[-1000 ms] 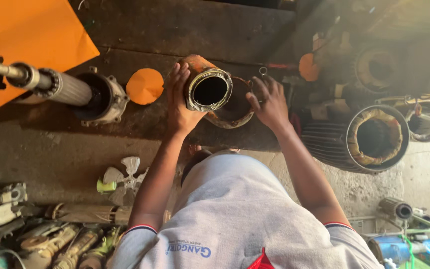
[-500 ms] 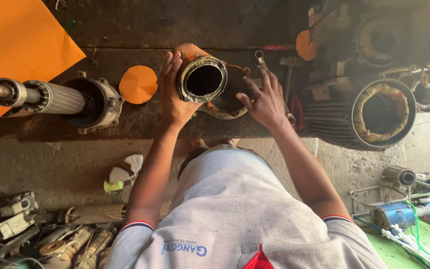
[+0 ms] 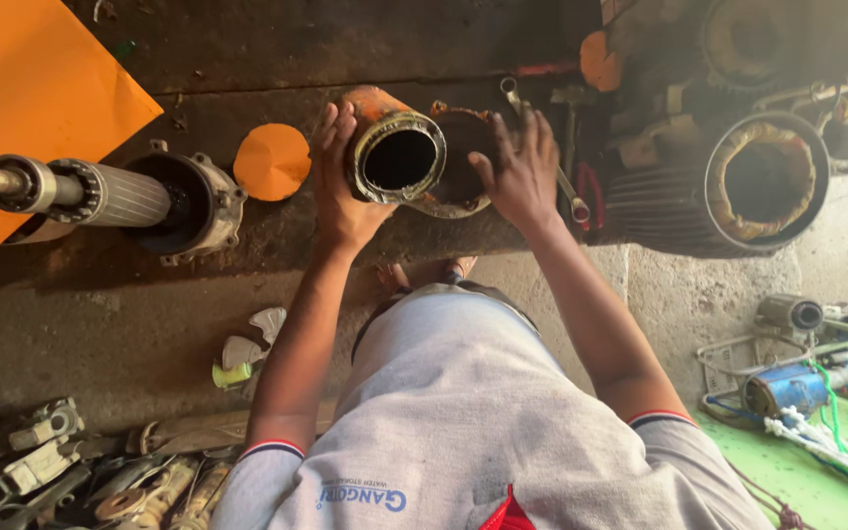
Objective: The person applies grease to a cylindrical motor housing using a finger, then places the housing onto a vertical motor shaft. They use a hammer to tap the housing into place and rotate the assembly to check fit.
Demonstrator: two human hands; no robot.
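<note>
— Low in frame, grey shirt (image 3: 483,422). Higher, left hand (image 3: 341,186) wrapped around the rusty orange metal cylinder (image 3: 393,155), upper centre on the dark bench (image 3: 277,226).
— Right hand (image 3: 520,169) spread open, resting on the ring-shaped housing (image 3: 458,172) behind. Looks heavy, rigid, gritty; best gripped around the outer wall, clear of the rim.

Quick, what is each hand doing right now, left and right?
Left hand: closed around the side of the orange metal cylinder, holding it.
Right hand: open, fingers spread, resting on the rusty round part behind the cylinder.
</note>
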